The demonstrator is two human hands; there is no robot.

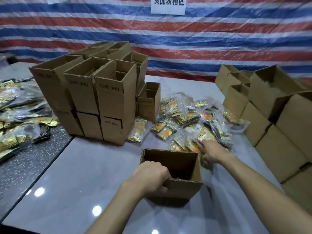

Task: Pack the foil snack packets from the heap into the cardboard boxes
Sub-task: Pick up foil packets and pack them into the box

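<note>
An open box [184,188] stands upright on the grey counter [92,166], mouth facing up, its walls running away from the person. The left hand [152,176] grips its near-left corner, fingers curled over the rim and into the box. The right forearm stretches forward past the box's right wall, and the right hand [213,150] lies palm down on the near edge of the heap of foil packets [194,115]. Its fingers are blurred, so I cannot tell if they grasp a packet.
</note>
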